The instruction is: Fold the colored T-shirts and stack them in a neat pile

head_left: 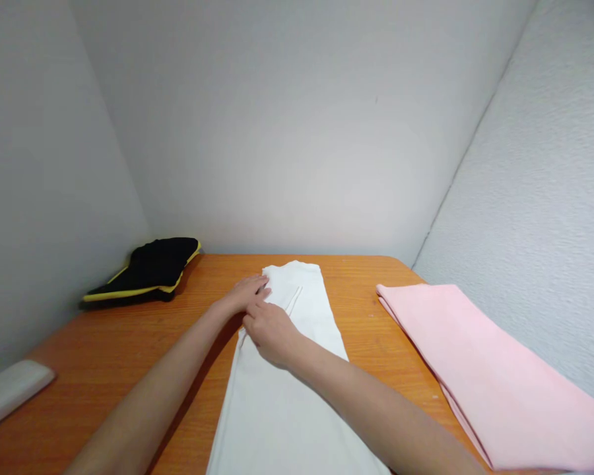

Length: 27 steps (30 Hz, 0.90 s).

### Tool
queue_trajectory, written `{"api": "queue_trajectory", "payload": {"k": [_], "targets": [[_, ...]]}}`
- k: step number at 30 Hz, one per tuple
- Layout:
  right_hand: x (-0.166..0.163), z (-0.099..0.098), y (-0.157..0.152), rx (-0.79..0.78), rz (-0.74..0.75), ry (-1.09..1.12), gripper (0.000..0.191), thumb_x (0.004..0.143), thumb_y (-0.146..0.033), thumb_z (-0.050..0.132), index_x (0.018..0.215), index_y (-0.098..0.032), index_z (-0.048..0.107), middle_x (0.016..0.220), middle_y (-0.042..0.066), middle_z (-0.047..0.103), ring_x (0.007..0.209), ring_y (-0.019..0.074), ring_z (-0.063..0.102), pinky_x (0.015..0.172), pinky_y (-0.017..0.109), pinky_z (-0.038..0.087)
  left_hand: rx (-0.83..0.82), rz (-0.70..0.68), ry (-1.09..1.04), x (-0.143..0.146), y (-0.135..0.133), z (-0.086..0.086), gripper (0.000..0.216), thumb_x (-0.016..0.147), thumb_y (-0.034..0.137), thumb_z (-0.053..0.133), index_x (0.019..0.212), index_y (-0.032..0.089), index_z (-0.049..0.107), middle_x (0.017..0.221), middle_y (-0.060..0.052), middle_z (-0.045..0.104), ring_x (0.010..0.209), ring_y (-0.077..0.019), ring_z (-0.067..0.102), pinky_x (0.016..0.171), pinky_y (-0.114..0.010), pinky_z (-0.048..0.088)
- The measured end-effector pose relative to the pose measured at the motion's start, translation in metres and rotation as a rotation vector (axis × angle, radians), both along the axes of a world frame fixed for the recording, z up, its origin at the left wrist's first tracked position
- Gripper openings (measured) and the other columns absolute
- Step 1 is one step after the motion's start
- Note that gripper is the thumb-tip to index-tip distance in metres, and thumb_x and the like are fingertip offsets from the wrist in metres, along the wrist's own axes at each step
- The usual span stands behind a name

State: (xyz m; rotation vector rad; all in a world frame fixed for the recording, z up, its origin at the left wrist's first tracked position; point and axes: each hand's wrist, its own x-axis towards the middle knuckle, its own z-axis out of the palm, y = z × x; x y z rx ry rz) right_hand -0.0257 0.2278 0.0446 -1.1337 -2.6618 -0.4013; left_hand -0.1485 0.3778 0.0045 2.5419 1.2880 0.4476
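A long folded white garment (297, 415), possibly trousers, runs away from me down the middle of the table, narrower at its far end. A thin white cord (294, 301) lies on its upper part. At the far left edge of the cloth, my left hand (247, 293) rests with its fingers stretched out over the fabric. My right hand (270, 332) crosses over the garment and sits just below the left one. Its fingers are curled closed at the cloth's left edge, where a small fold shows; the fingertips are partly hidden.
The wooden table (366, 310) meets walls at the back and sides. A folded pink cloth (499, 376) lies along the right side. Black fabric with yellow edging (153, 270) sits at the back left. A white object (17, 389) shows at the left edge.
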Motion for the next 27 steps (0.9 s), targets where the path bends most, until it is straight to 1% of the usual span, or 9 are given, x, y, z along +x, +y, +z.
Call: {"api": "queue_trajectory", "payload": {"k": [3,6,11,14,18,19,21,24,27], "targets": [[-0.002,-0.005,-0.002,0.009,0.008,0.008,0.013,0.088,-0.009,0.051,0.089,-0.015,0.062,0.091,0.007,0.062,0.088,0.0208,0.057,0.072,0.03,0.048,0.005,0.041,0.099,0.006,-0.007,-0.001,0.061,0.093,0.048,0.038,0.143,0.013,0.042,0.154,-0.013,0.032,0.144,-0.0302,0.026,0.117,-0.051,0.016],[-0.006,-0.007,-0.006,0.018,-0.03,0.025,0.016,0.089,-0.01,0.048,0.088,-0.015,0.063,0.09,0.007,0.063,0.086,0.0212,0.058,0.069,0.031,0.049,0.001,0.068,0.175,0.009,-0.016,0.001,0.062,0.095,0.048,0.032,0.149,0.017,0.032,0.157,-0.01,0.025,0.146,-0.0282,0.022,0.117,-0.054,0.013],[-0.008,0.006,-0.016,-0.071,-0.059,0.043,0.018,0.09,-0.014,0.048,0.092,-0.014,0.065,0.098,0.011,0.064,0.092,0.0238,0.06,0.073,0.034,0.049,0.048,0.115,0.249,0.011,-0.026,0.011,0.059,0.096,0.044,0.031,0.148,0.018,0.033,0.156,-0.01,0.028,0.145,-0.0295,0.022,0.115,-0.059,0.014],[0.015,0.019,-0.018,-0.12,-0.158,0.151,0.023,0.095,-0.023,0.044,0.105,-0.015,0.063,0.105,0.012,0.065,0.097,0.0233,0.061,0.081,0.035,0.049,0.143,0.125,0.25,0.012,-0.033,0.021,0.055,0.096,0.035,0.03,0.147,0.012,0.035,0.157,-0.014,0.025,0.147,-0.0292,0.017,0.117,-0.057,0.008],[0.074,0.017,-0.008,-0.147,-0.46,0.218,0.035,0.098,-0.028,0.037,0.123,-0.013,0.057,0.115,0.015,0.064,0.111,0.0259,0.058,0.094,0.038,0.044,0.207,0.011,0.248,0.023,-0.045,0.026,0.053,0.099,0.036,0.023,0.146,0.015,0.037,0.158,-0.01,0.025,0.147,-0.021,0.016,0.12,-0.042,0.011],[0.088,0.011,-0.004,-0.182,-0.5,0.198,0.04,0.1,-0.031,0.035,0.129,-0.011,0.054,0.123,0.018,0.061,0.119,0.0273,0.054,0.098,0.04,0.042,0.201,-0.02,0.255,0.027,-0.048,0.025,0.053,0.099,0.038,0.023,0.145,0.016,0.039,0.158,-0.009,0.027,0.147,-0.0208,0.018,0.12,-0.042,0.014],[0.112,-0.004,0.004,-0.269,-0.519,0.141,0.055,0.101,-0.041,0.03,0.142,-0.006,0.041,0.144,0.022,0.043,0.135,0.0301,0.038,0.108,0.044,0.032,0.182,-0.046,0.27,0.034,-0.053,0.018,0.056,0.099,0.043,0.023,0.145,0.015,0.039,0.157,-0.01,0.029,0.147,-0.0233,0.019,0.118,-0.045,0.018],[0.131,-0.024,0.015,-0.34,-0.502,0.093,0.074,0.099,-0.056,0.019,0.151,-0.003,0.023,0.157,0.02,0.016,0.146,0.0293,0.013,0.117,0.05,0.013,0.163,-0.015,0.282,0.041,-0.056,0.005,0.06,0.099,0.046,0.022,0.147,0.011,0.035,0.156,-0.014,0.026,0.146,-0.0273,0.02,0.115,-0.051,0.022],[0.135,-0.033,0.024,-0.341,-0.486,0.098,0.078,0.097,-0.061,0.013,0.153,-0.006,0.018,0.158,0.016,0.012,0.147,0.0262,0.009,0.118,0.049,0.003,0.178,0.037,0.284,0.043,-0.055,-0.003,0.062,0.099,0.046,0.021,0.148,0.01,0.033,0.157,-0.016,0.024,0.146,-0.0287,0.018,0.115,-0.054,0.021]]}}
